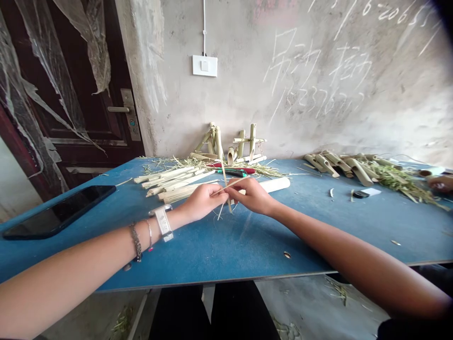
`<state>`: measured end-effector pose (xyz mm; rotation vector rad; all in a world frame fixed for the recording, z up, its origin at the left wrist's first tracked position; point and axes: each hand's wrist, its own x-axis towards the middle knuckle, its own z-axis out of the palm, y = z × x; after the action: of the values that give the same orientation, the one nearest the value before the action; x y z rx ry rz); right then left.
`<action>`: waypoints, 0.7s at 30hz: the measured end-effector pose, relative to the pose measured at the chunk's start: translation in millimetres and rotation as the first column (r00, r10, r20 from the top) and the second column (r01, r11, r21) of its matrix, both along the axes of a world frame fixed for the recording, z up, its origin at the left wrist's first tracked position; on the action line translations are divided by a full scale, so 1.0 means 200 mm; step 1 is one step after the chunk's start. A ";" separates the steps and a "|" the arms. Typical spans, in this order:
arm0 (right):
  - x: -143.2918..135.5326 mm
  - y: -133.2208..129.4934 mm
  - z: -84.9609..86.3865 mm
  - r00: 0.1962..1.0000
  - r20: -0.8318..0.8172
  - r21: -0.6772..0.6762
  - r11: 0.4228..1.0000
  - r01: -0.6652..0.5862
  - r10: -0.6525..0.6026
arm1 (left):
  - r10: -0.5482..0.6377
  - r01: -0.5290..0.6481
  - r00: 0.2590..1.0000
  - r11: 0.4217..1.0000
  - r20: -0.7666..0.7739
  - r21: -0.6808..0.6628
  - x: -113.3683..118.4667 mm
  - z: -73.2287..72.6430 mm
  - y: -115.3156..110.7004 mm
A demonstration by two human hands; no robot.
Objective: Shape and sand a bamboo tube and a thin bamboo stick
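Observation:
Above the middle of the blue table my left hand (204, 202) and my right hand (254, 196) meet with their fingertips pinched together. Between them is an upright bamboo strip (223, 174), crossed by a thinner slanting strip (238, 182). Fine loose fibres hang below the fingers. Exactly which fingers press on which strip is hidden. Just behind the left hand lies a bundle of split bamboo pieces (177, 179). A pale bamboo tube (278, 184) rests behind the right hand, partly covered by it.
A black phone (60, 210) lies at the left. Against the wall stand bamboo constructions (218, 141), with red and green-black tools (233, 173) before them. Cut bamboo tubes (359, 171), shavings and a small black-handled blade (361, 194) lie right. Another person's hand (440, 183) shows at the far right.

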<state>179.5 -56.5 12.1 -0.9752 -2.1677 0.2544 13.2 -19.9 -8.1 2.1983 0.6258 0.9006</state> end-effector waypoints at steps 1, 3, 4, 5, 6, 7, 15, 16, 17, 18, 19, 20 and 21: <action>0.00 0.00 0.00 1.000 0.005 0.007 1.000 0.004 -0.004 | -0.012 0.012 1.000 1.000 0.002 -0.007 0.00 0.01 0.00; -0.02 -0.01 0.00 1.000 -0.012 0.002 1.000 0.019 -0.019 | -0.051 0.051 0.999 0.998 0.015 -0.030 0.00 0.02 -0.01; -0.02 -0.01 0.00 0.999 -0.030 -0.007 1.000 0.025 -0.025 | -0.068 0.069 0.997 0.997 0.026 -0.040 0.00 0.03 -0.02; -0.02 0.00 -0.01 0.998 -0.058 -0.015 1.000 0.028 -0.029 | -0.084 0.086 0.996 0.995 0.029 -0.051 0.00 0.04 -0.03; -0.01 0.02 -0.01 0.995 -0.098 -0.022 0.999 0.032 -0.034 | -0.106 0.107 0.994 0.992 0.022 -0.063 0.00 0.05 -0.04; 0.00 0.03 -0.01 0.988 -0.144 -0.029 0.999 0.044 -0.048 | -0.133 0.133 0.991 0.988 0.004 -0.074 -0.01 0.06 -0.06; 0.28 0.17 0.06 0.813 -0.485 -0.020 0.933 0.358 -0.322 | -0.160 0.158 0.985 0.987 -0.064 -0.034 -0.01 0.08 -0.10; 0.29 0.18 0.06 0.812 -0.488 -0.018 0.934 0.356 -0.319 | -0.097 0.097 0.993 0.995 -0.059 -0.009 -0.02 0.08 -0.08; 0.29 0.18 0.06 0.819 -0.481 -0.019 0.938 0.347 -0.313 | -0.032 0.033 0.998 0.999 -0.053 0.009 -0.02 0.07 -0.06; 0.29 0.18 0.05 0.830 -0.467 -0.021 0.942 0.335 -0.305 | 0.022 -0.022 0.999 1.000 -0.046 0.017 -0.03 0.07 -0.04; 0.27 0.18 0.04 0.842 -0.450 -0.021 0.947 0.321 -0.296 | 0.061 -0.061 0.997 0.998 -0.041 0.013 -0.04 0.06 -0.01; 0.26 0.18 0.03 0.858 -0.427 -0.017 0.952 0.307 -0.284 | 0.086 -0.086 0.996 0.996 -0.037 0.000 -0.05 0.06 0.01; 0.24 0.18 0.02 0.876 -0.398 -0.004 0.956 0.295 -0.272 | 0.099 -0.100 0.994 0.995 -0.035 -0.022 -0.05 0.05 0.03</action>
<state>227.7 -21.5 16.9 -1.0903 -1.6340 0.2244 3.1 -14.4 1.7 2.1815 0.7647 0.9035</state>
